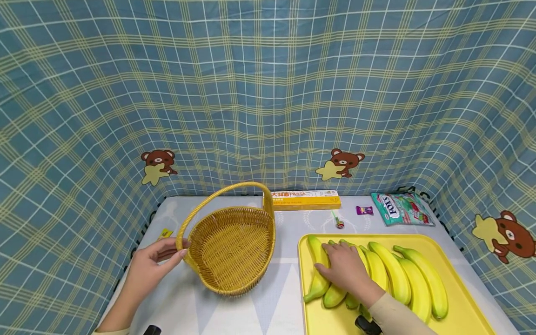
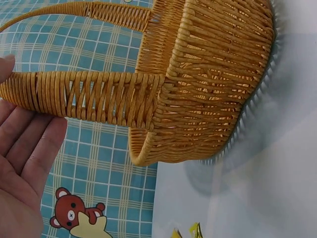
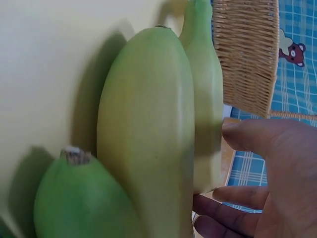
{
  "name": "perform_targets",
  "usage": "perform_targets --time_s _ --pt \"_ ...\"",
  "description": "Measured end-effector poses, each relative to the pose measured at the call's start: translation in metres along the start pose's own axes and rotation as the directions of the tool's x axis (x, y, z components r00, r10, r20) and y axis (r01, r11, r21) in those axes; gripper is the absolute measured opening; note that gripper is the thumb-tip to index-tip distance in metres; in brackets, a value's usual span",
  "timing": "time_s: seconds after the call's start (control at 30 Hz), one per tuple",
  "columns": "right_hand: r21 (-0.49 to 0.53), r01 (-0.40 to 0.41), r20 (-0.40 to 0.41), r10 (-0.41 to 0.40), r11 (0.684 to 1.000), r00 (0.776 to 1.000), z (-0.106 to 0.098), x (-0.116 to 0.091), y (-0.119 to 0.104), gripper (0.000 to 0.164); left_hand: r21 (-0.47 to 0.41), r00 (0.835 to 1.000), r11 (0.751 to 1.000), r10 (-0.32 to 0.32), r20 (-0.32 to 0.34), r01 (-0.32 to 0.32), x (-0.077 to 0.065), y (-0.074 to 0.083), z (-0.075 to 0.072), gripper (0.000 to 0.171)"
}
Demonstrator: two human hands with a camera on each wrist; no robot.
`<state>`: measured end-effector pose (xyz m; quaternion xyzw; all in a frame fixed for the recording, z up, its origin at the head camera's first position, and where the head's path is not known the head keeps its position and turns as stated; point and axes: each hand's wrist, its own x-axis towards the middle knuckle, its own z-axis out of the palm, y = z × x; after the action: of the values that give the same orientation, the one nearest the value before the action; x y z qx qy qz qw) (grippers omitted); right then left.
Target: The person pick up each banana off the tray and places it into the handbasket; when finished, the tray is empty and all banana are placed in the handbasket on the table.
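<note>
Wicker basket [image 1: 232, 246] at left hand [image 1: 152, 263]

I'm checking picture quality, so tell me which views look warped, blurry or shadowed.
Head view: the checked cloth bows outward, a wide-lens warp, with even light. Left wrist view: the basket is sharp and throws a soft shadow on the table. Right wrist view: the bananas sit very close and slightly soft, shadowing the tray.

A golden-tan woven basket [image 1: 232, 249] sits by the left grip [image 1: 152, 260], yellow-green bananas [image 1: 398, 274] fill a bright yellow tray [image 1: 456, 298] under the right grip [image 1: 345, 267], and beyond them hangs a blue-and-cream plaid cloth [image 1: 268, 93] with brown bears.
</note>
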<state>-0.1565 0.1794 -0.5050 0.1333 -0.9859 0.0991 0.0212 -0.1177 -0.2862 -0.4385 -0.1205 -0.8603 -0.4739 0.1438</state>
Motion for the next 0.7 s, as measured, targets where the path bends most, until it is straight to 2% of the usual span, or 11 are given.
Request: perform_targets --time_s 0.2,0.5,0.7 --pt "0.002 0.019 0.011 -0.019 1.0 1.0 0.004 0.003 -0.007 0.06 0.005 1.0 1.0 -0.006 -0.018 0.007 0.0 -0.001 0.002 0.014" --pt "0.144 -0.081 0.104 0.066 0.986 0.992 0.006 0.005 -0.013 0.066 0.016 1.0 1.0 -0.015 -0.025 0.015 -0.001 -0.004 0.003 0.012" --pt "0.166 -0.096 0.118 0.077 0.981 0.99 0.007 0.006 -0.014 0.071 0.007 0.999 1.0 -0.018 -0.029 0.018 -0.001 -0.004 0.003 0.013"
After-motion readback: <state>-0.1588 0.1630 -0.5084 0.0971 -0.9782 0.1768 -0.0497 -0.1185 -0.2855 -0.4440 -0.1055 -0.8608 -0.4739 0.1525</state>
